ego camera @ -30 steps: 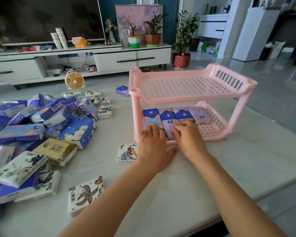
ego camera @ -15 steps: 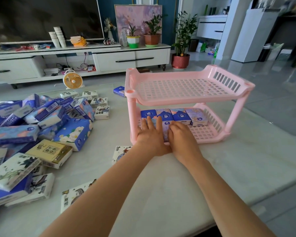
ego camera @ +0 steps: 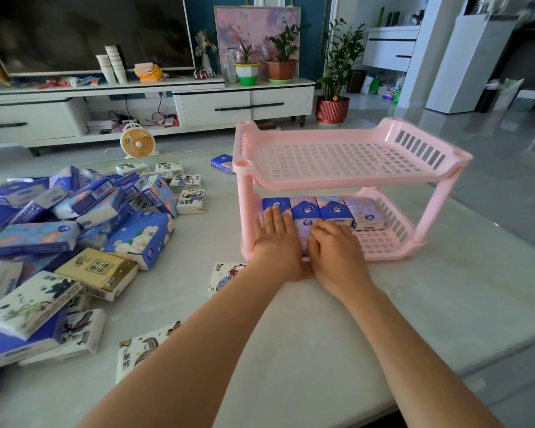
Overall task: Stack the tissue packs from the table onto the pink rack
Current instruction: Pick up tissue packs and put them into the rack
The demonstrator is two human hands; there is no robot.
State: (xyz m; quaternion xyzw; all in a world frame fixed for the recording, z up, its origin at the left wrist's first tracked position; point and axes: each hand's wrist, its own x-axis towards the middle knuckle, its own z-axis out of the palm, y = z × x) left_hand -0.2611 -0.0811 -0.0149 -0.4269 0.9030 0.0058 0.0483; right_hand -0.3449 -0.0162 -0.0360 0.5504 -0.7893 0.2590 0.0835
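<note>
A two-tier pink rack (ego camera: 346, 180) stands on the pale table. Its lower shelf holds a back row of several small blue and purple tissue packs (ego camera: 334, 209). My left hand (ego camera: 275, 242) lies flat, fingers straight, on the left front packs of that shelf. My right hand (ego camera: 334, 247) rests beside it with fingers bent over a purple pack (ego camera: 304, 234) that shows between the two hands. The upper shelf has nothing on it. A big heap of tissue packs (ego camera: 74, 230) lies on the table to the left.
Loose small packs lie between the heap and the rack, one (ego camera: 226, 274) just left of my left wrist and one (ego camera: 221, 163) behind the rack's left post. The table's front edge runs near my right forearm. A TV cabinet stands behind.
Both hands have slid forward, deeper onto the lower shelf, pushing the front packs against the back row. The view has shifted slightly.
</note>
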